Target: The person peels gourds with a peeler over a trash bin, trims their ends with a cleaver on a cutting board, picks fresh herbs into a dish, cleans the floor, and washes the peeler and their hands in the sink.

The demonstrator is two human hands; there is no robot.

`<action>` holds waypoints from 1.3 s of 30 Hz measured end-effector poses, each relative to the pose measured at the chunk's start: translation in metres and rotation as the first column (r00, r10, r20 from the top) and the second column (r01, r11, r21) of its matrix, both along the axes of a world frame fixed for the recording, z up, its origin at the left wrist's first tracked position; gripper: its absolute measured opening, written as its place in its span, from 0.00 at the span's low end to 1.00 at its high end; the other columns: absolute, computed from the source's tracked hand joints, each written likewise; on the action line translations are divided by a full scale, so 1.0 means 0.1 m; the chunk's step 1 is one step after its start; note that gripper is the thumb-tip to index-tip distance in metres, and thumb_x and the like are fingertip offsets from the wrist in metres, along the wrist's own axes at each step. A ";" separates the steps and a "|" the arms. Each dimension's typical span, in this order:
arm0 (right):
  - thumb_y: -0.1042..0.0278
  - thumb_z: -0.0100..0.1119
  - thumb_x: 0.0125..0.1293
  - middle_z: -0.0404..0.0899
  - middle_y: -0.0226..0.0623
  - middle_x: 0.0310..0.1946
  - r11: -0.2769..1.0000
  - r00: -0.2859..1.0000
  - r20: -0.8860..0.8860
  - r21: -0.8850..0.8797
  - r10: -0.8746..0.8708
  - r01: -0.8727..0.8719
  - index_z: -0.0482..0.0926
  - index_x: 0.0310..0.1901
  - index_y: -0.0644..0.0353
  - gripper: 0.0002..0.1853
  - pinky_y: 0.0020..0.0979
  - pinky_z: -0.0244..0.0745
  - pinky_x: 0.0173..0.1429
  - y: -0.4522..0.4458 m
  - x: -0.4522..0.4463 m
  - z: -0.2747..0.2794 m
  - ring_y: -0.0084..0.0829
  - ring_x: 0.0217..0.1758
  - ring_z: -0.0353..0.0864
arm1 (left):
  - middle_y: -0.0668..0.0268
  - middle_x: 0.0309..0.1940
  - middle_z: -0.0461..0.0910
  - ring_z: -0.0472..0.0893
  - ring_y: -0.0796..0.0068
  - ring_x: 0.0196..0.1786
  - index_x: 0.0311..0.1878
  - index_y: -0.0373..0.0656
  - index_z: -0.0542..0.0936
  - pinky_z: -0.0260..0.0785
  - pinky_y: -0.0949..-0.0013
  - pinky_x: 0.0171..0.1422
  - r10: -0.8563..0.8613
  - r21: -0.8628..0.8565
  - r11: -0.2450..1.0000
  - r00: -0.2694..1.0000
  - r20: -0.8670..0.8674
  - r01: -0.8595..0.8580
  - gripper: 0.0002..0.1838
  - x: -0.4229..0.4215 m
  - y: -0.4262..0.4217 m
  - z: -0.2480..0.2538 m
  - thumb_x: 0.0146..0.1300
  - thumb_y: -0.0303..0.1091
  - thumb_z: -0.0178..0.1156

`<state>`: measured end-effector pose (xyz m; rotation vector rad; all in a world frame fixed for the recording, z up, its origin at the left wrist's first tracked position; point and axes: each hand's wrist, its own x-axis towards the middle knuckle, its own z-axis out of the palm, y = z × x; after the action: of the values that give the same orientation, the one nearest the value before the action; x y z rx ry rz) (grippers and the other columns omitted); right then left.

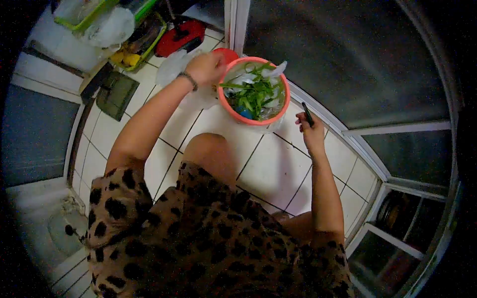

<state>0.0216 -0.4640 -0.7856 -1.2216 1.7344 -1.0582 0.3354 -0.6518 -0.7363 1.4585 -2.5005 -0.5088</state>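
Bin: the pink-rimmed bin (231, 108) stands on the tiles (268, 161), beyond the knee (208, 149) and close to the glass panel (343, 59) on the right.
Greens: a loose heap of leaves and stalks (258, 94) fills the bin's mouth, with one stalk reaching the left rim; pale plastic (274, 71) sticks up at the far right and a blue scrap (246, 114) lies at the near side.
Left hand: the left hand (204, 69) is at the bin's far left, fingers curled, near a red thing (228, 54); it is blurred, so I cannot tell whether it holds anything.
Right hand: the right hand (313, 135) is closed round a slim dark tool (308, 115), to the right of the bin and apart from it.
Left side: a pale bag (171, 67) lies under and beside the left forearm; farther left is a dustpan (117, 97).
Spill risk: leaves at the rim could drop onto the tiles if the heap were pressed or stirred.
Tipping risk: a knock from the knee or forearm could upset the bin.
Tool risk: if the tool has an edge, a careless swing could nick the other hand.
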 end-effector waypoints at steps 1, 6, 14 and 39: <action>0.72 0.50 0.63 0.76 0.32 0.25 0.998 0.999 -0.034 -0.054 -0.043 0.041 0.77 0.38 0.65 0.08 0.22 0.62 0.27 -0.10 -0.01 -0.12 0.18 0.22 0.65 | 0.55 0.28 0.79 0.79 0.55 0.34 0.34 0.43 0.78 0.70 0.56 0.38 -0.040 0.049 0.998 0.999 -0.036 0.042 0.12 0.07 0.12 -0.12 0.56 0.43 0.56; 0.68 0.51 0.64 0.76 0.32 0.27 0.996 0.986 -0.138 -0.016 -0.092 0.090 0.77 0.38 0.65 0.09 0.23 0.64 0.29 -0.43 0.12 -0.08 0.19 0.24 0.67 | 0.58 0.30 0.80 0.79 0.58 0.37 0.37 0.45 0.79 0.68 0.56 0.44 -0.145 0.051 0.987 0.986 -0.079 0.150 0.16 -0.23 0.29 -0.37 0.60 0.47 0.52; 0.68 0.51 0.64 0.76 0.29 0.27 0.989 0.997 0.028 -0.128 -0.068 0.071 0.78 0.39 0.64 0.09 0.20 0.59 0.27 0.19 0.07 0.68 0.16 0.23 0.64 | 0.59 0.42 0.80 0.76 0.60 0.50 0.48 0.48 0.77 0.59 0.50 0.56 -0.302 -0.397 0.852 0.940 0.160 0.341 0.34 -0.70 0.14 -0.19 0.50 0.67 0.54; 0.66 0.53 0.65 0.74 0.23 0.25 0.974 0.937 0.284 -0.039 -0.205 0.224 0.77 0.38 0.60 0.07 0.15 0.53 0.21 0.85 -0.17 0.70 0.12 0.21 0.61 | 0.61 0.32 0.77 0.75 0.59 0.36 0.41 0.46 0.78 0.67 0.59 0.40 -0.267 -0.411 0.855 0.948 0.171 0.315 0.23 -0.83 0.27 0.68 0.44 0.50 0.68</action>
<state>0.0048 -0.3790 -0.7152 -0.8863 1.6459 -1.3607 0.2521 -0.6250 -0.6683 0.9666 -2.7011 0.0982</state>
